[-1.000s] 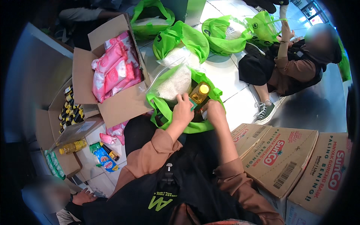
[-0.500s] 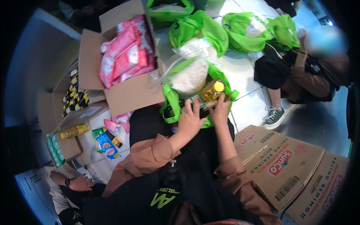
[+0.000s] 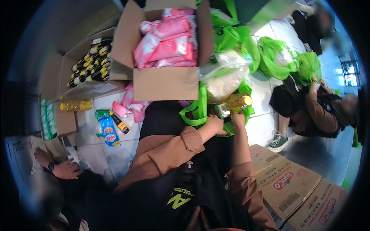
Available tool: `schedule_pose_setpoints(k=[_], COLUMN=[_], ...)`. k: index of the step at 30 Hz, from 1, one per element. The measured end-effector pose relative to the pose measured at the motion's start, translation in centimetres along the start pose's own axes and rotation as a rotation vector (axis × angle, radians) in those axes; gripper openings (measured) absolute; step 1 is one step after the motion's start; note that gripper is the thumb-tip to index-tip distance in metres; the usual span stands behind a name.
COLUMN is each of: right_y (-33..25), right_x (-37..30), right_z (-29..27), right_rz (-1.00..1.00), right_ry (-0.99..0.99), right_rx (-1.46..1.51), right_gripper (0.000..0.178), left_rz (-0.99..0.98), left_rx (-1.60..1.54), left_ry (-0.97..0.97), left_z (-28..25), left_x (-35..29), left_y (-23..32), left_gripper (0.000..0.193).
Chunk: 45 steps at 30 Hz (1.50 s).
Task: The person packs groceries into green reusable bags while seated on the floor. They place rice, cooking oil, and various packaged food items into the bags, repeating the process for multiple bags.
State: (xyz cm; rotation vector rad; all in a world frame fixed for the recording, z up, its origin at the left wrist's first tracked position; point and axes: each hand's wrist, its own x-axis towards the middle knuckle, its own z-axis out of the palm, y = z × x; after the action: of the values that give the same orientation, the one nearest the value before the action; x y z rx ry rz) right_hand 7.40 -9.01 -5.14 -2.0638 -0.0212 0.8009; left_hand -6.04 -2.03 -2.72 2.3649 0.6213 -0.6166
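In front of me an open green carrier bag [image 3: 197,110] holds a clear bag of white rice [image 3: 225,84], a bottle of yellow oil [image 3: 236,102] with a yellow cap lying tilted, and a small green box [image 3: 222,110]. My left hand [image 3: 212,125] is at the bag's near side, just below the box, its fingertips mostly hidden inside. Beside it my right hand [image 3: 237,120] reaches into the near right edge under the bottle, with its fingers largely out of sight. What either hand grips cannot be made out.
Cartons hold pink pouches [image 3: 165,48] and dark yellow-capped bottles [image 3: 92,63]. An oil bottle [image 3: 76,105], a blue packet [image 3: 110,131] and a dark bottle [image 3: 119,122] lie left on the tiles. Closed cartons [image 3: 289,184] stand right. Other people sit left and right, near more green bags [image 3: 275,57].
The view has swung left, so things sit further right in it. My left fingers, spread over the small box before, have moved down off it into the bag's near side.
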Motion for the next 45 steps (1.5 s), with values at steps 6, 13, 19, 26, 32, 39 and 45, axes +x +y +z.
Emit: schedule_pose_setpoints(k=[6,13,19,26,32,39,45], right_y=[5.3,1.5,-7.4,-14.3,-14.7,-13.8,-15.8], right_x=[1.4,-0.9,-11.2,-23.3,-26.6,-27.8,-27.8], right_z=[1.0,-3.5,-4.5,-1.1,0.4,1.4,1.0], right_rz=[-0.118,0.061,-0.245,-0.783,-0.974,-0.929,-1.112], right_ry=[0.038,-0.246,-0.398,-0.868,-0.915,-1.073,-0.884], right_rx=[0.269,0.145,-0.484,-0.794,-0.909,-0.67,-0.344], right_gripper=[0.049,0.052,0.062,0.062,0.053,0.043,0.055], left_rz=[0.042,0.398,0.123,-1.141,-0.973,-0.787,-0.088], left_rx=[-0.04,0.0,-1.029,-0.154,-0.717,-0.094,-0.355], left_ry=[-0.015,0.262,1.337,0.799,0.687,0.755,0.775], left_z=[2.5,-6.2,-11.4,-0.2,7.0,3.4,-11.5], left_x=[1.5,-11.1,-22.6,-29.4,-33.6,-33.4,-34.8], left_y=[-0.4,0.3,-12.3,-45.9,-51.9,-46.6,-23.6], left_gripper=[0.081,0.017,0.01,0.066,0.056,0.034,0.032])
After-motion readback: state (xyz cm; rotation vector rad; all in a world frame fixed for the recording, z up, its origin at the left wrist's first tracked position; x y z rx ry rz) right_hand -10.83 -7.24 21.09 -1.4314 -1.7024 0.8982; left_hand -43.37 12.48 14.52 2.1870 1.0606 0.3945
